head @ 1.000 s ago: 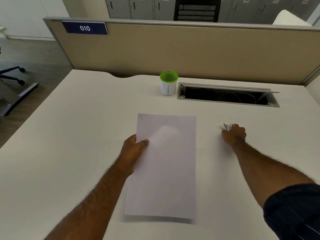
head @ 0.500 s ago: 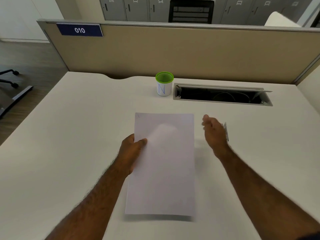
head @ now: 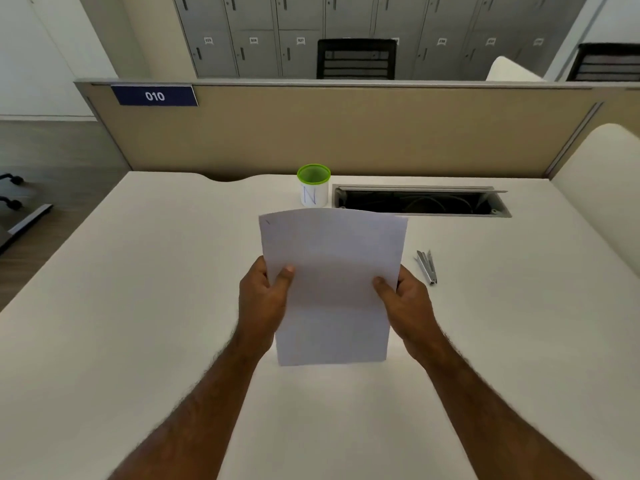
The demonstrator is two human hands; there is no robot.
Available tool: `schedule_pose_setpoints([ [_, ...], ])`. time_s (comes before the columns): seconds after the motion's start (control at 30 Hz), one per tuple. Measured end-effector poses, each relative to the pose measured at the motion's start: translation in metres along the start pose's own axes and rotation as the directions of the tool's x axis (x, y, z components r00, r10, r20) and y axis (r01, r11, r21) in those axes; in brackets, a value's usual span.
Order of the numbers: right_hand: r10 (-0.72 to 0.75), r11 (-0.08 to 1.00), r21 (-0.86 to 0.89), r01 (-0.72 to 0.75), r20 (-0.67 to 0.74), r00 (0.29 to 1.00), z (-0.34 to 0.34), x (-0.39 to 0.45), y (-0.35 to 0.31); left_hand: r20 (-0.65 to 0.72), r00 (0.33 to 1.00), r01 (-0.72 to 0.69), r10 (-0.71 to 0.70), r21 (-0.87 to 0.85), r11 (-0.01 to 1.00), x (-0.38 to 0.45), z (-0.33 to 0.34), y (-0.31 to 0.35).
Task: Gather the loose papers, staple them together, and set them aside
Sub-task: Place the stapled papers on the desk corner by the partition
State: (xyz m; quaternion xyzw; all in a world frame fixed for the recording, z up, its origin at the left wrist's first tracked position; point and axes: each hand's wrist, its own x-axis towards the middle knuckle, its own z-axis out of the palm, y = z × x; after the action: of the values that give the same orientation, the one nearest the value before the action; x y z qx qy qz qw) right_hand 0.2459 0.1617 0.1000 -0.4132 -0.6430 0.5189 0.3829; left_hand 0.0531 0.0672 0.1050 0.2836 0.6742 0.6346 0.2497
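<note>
A stack of white papers (head: 332, 278) stands nearly upright over the middle of the white desk (head: 138, 306), its top edge curling forward. My left hand (head: 265, 299) grips its left edge, thumb on the front. My right hand (head: 407, 303) grips the right edge the same way. A small mark shows near the sheet's top left corner. A slim silver stapler (head: 426, 266) lies flat on the desk just right of my right hand, untouched.
A white cup with a green rim (head: 313, 186) stands behind the papers. An open cable tray (head: 420, 201) is sunk into the desk to its right. A beige partition (head: 346, 133) closes the far edge. An office chair base (head: 14, 202) sits at far left.
My right hand let go of the stapler, left it on the desk and moved left to the papers. Both hands lifted the stack from flat to nearly upright.
</note>
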Motion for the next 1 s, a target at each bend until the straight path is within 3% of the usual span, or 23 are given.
schedule_pose_setpoints([
  [0.13, -0.066, 0.997, 0.036, 0.067, -0.034, 0.997, -0.005, -0.005, -0.008, 0.002, 0.999, -0.049, 0.05, -0.152, 0.987, -0.009, 0.002, 0.006],
  [0.37, -0.006, 0.999, 0.039, 0.006, 0.012, 1.0, -0.002, -0.018, -0.002, 0.034, 0.998, 0.046, -0.044, -0.066, 0.997, -0.021, -0.002, -0.001],
  [0.5, -0.039, 0.998, -0.052, 0.037, -0.028, 0.999, -0.004, -0.015, -0.007, 0.039, 0.998, -0.044, 0.04, 0.114, 0.993, -0.025, -0.002, 0.008],
  [0.6, -0.025, 0.996, -0.085, 0.01, -0.173, 0.985, -0.004, -0.008, -0.019, 0.1, 0.983, -0.178, 0.154, 0.31, 0.934, -0.025, -0.002, 0.022],
  [0.7, -0.208, 0.947, -0.305, 0.105, -0.327, 0.922, 0.003, -0.011, -0.037, 0.081, 0.972, -0.235, 0.222, 0.396, 0.888, -0.032, 0.0, 0.038],
  [0.73, -0.253, 0.939, -0.307, 0.158, -0.301, 0.919, 0.007, -0.015, -0.045, 0.074, 0.966, -0.256, 0.248, 0.407, 0.877, -0.037, 0.003, 0.045],
  [0.8, -0.224, 0.963, -0.178, 0.203, -0.11, 0.968, 0.016, -0.025, -0.063, 0.091, 0.952, -0.304, 0.293, 0.409, 0.861, -0.05, 0.009, 0.058],
  [0.9, -0.076, 0.996, 0.072, 0.061, 0.228, 0.971, 0.031, -0.037, -0.083, 0.147, 0.908, -0.417, 0.393, 0.431, 0.8, -0.072, 0.021, 0.072],
  [1.0, -0.031, 0.973, 0.227, -0.03, 0.26, 0.965, 0.037, -0.037, -0.088, 0.286, 0.872, -0.488, 0.396, 0.451, 0.748, -0.085, 0.03, 0.071],
])
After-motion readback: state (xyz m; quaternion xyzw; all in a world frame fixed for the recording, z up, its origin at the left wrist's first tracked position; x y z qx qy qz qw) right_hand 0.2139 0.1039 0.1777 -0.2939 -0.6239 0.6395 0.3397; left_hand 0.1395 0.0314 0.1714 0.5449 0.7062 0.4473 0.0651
